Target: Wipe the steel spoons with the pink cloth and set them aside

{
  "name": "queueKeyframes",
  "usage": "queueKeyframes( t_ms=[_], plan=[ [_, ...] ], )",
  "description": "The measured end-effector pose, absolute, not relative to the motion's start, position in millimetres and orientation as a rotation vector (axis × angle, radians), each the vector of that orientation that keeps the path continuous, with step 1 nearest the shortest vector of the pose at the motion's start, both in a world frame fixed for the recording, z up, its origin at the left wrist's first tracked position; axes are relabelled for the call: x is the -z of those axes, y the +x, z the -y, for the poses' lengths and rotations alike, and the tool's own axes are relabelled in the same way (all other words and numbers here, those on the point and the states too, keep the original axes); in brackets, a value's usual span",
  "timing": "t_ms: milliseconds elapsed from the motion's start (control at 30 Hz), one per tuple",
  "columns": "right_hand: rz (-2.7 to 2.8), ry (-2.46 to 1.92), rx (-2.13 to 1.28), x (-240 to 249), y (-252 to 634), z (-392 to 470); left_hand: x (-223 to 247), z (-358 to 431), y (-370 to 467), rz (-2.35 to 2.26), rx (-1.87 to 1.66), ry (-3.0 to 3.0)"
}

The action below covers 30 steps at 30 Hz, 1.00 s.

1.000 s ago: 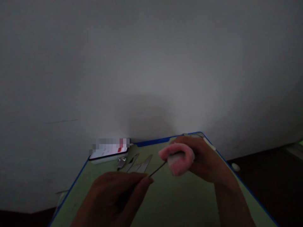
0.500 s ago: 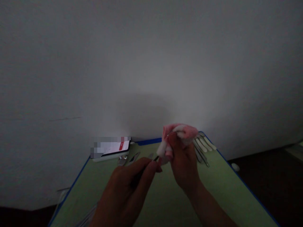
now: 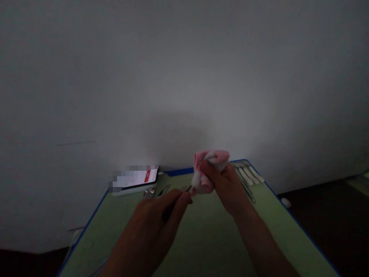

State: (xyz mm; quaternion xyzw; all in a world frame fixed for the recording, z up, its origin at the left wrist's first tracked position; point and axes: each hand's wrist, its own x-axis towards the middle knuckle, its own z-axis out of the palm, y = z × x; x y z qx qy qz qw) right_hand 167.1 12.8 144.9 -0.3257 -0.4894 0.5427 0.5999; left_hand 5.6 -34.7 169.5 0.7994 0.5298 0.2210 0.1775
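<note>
A: Nearest first. Left hand point(image 3: 150, 223)?
B: Thumb and fingers closed, pinching a thin stem point(image 3: 188, 189), held up above the tabletop point(image 3: 207, 238). Rest of it hidden, so type unclear.
A: Other hand?
B: Right hand point(image 3: 225, 184), just ahead and to the right. Closed on a bunched pink-and-white cloth point(image 3: 203, 184), thumb pressing on top. Stem meets the cloth's near-left edge, between the two hands.
A: Why that split?
B: Likely the left steadies one end so the right can press cloth around the other. Far end not visible, so unconfirmed.
A: Next out?
B: Just past the left fingers: shiny spoon-like piece point(image 3: 149, 192) and a pointed blade point(image 3: 164, 190). Right of the right hand: slim metal utensils point(image 3: 249, 192), then white-handled utensils point(image 3: 250, 176) beside them, roughly parallel. Probably lined up to keep them sorted and off the middle.
A: Farthest?
B: Phone point(image 3: 138, 181), beyond the left hand, lying by the wall point(image 3: 184, 84), screen lit. Presumably there to be readable without crowding the hands.
</note>
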Motion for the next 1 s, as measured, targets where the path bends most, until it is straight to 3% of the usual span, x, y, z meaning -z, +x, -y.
queueKeyframes(
  t_ms=[300,600,867,1000],
  plan=[
    [1.903,-0.924,-1.101,-168.7,210.3,4.2,-176.7,46.1,-19.6,-1.682,-0.821,2.197],
    [2.219,-1.095,-0.998,-174.0,222.8,13.7,-176.0,48.4,-13.2,-1.523,-0.788,2.313],
    [1.445,-0.790,-1.148,-160.2,181.7,8.7,-177.6,41.8,-14.3,-1.596,-0.943,2.263],
    [1.423,-0.798,-1.145,-154.1,166.1,5.9,-177.7,40.1,-18.3,-1.704,-0.963,2.200]
  ],
)
